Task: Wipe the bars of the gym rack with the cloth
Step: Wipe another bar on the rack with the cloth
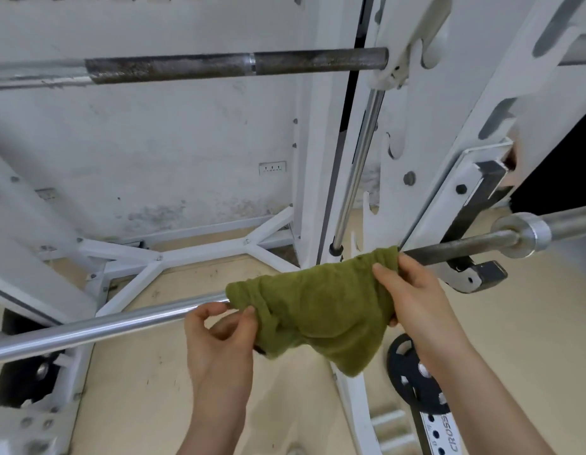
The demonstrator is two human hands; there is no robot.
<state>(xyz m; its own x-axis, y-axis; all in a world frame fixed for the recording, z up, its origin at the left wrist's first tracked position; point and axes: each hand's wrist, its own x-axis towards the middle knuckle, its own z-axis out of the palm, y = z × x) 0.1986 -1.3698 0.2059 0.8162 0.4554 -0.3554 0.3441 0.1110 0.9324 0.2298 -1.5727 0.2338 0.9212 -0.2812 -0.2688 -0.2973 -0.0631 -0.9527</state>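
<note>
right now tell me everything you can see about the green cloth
The green cloth is an olive, towel-like rag, soft and crumpled. It is draped over the lower barbell, hiding the part beneath, with one corner hanging down. The right hand grips its right end around the bar; the left hand pinches its lower left edge between thumb and fingers.

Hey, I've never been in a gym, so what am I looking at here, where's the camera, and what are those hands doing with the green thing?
The one picture comes from a camera on a person's head, looking down at their own hands. The white metal frame is a gym rack that holds lifting bars. A green cloth is draped over the lower shiny bar. The left hand pinches the cloth's left edge, and the right hand grips its right end. A darker, rusty-looking bar rests higher up. A black weight plate sits near the floor.
</note>
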